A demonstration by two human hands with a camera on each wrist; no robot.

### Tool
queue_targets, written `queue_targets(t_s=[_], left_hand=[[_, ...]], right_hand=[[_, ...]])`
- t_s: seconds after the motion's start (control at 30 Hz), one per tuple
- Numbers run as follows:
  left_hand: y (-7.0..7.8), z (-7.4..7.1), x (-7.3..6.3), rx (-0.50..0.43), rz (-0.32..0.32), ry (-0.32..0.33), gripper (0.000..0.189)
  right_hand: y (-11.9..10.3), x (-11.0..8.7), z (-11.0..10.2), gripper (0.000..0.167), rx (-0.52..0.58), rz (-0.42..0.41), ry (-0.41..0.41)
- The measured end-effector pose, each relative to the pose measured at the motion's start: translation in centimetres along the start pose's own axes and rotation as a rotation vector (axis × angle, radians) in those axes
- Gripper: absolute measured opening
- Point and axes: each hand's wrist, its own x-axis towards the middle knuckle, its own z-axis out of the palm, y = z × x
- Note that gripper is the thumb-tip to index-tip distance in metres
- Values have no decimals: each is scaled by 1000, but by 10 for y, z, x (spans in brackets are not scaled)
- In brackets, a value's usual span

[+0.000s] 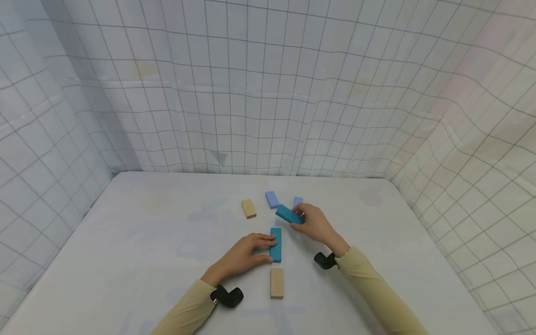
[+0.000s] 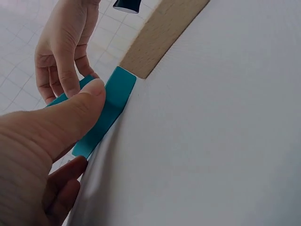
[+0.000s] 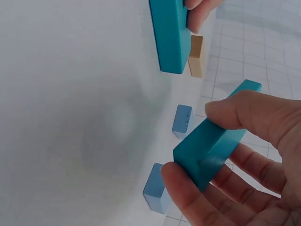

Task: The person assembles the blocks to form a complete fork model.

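Note:
Two teal blocks are at my hands. One teal block (image 1: pixel 277 253) lies lengthwise on the table, and my left hand (image 1: pixel 243 255) holds it from the left, thumb near its close end and fingertips over its top. The other teal block (image 1: pixel 286 213) is held tilted by my right hand (image 1: pixel 315 225), up off the table; in the right wrist view its thumb and fingers pinch the block (image 3: pixel 204 148) on opposite sides. A plain wooden block (image 1: pixel 277 284) lies just beyond the near end of the left-hand block, in line with it.
Farther back on the table lie a yellowish wooden block (image 1: pixel 249 209) and a light blue block (image 1: pixel 272 200). A second light blue block (image 1: pixel 298 200) is partly hidden behind my right hand. White grid-patterned cloth (image 1: pixel 268 102) hangs round the back and sides of the white table (image 1: pixel 159 242).

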Motion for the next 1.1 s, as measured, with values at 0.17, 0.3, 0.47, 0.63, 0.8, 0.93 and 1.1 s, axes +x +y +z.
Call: queue_targets(t_s=[0.17,0.3,0.47,0.63,0.8,0.93,1.1], left_hand=[[-2,1,-1,-23,34,25,46],[-2,4,-2,-19,47,64,44],[-2,8,-1,5,46,94,44],[1,9,-2,13,26,97,44],[1,9,-3,28,23,93,43],[0,9,-3,40,30,88,43],[-2,10,-2,75,22,80,44]], right_hand=[[-1,8,3,33,30,9,-50],[-2,14,6,32,23,7,-77],[0,20,10,32,15,8,-119],[2,24,14,32,18,-55,-158],[4,29,18,31,-8,-86,-168],[4,31,21,30,-35,-79,-181],[2,32,21,28,-82,-56,-189]])
